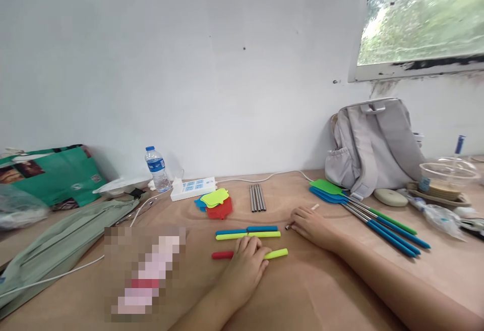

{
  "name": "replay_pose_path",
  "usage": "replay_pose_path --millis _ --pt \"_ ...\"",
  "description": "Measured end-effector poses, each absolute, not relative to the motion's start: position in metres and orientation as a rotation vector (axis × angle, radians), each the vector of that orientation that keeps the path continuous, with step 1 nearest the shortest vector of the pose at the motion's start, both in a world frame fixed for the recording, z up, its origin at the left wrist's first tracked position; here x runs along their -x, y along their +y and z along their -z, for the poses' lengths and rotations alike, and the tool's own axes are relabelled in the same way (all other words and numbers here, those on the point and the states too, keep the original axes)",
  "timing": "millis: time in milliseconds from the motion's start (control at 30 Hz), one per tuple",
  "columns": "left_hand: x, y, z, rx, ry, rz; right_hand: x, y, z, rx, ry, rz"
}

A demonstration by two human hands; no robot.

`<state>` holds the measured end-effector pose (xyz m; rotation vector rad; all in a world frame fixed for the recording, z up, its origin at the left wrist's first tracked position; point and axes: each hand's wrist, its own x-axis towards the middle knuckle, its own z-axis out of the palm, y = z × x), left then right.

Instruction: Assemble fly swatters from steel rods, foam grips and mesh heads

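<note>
My left hand lies with curled fingers over a red handle and a yellow-green handle, which stick out on either side; the part under the palm is hidden. Just beyond it are blue handles and yellow-green handles, laid end to end. My right hand is closed over a thin metal tube, both ends of which peek out. Several metal tubes lie side by side further back. Left of them is a pile of yellow, red and blue fly swatter heads.
Assembled fly swatters with green and blue heads lie right of my right forearm. Behind them stand a grey backpack and a plastic cup. A power strip, water bottle and green bag are along the back left.
</note>
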<state>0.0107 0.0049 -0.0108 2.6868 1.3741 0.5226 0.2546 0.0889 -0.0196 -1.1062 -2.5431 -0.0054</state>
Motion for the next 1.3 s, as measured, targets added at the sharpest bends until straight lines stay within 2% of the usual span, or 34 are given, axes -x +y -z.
replay_pose_path --millis 233,400,667,933,1300 --pt "-0.013 0.004 0.008 -2.798 1.357 -0.472 -0.27 0.026 0.013 1.117 -2.516 -0.31" --pt "-0.013 0.006 0.011 -2.814 1.37 -0.484 -0.247 0.02 0.013 1.133 -2.535 -0.213" --pt "-0.011 0.002 0.009 -2.763 1.305 -0.596 -0.247 0.02 0.008 1.14 -2.541 -0.244" --pt "-0.016 -0.007 0.006 -2.651 1.035 -0.71 -0.225 -0.003 0.017 1.221 -2.432 -0.139" --pt "-0.028 -0.022 0.021 -2.853 1.04 -0.592 -0.196 -0.013 0.031 1.204 -2.44 -0.031"
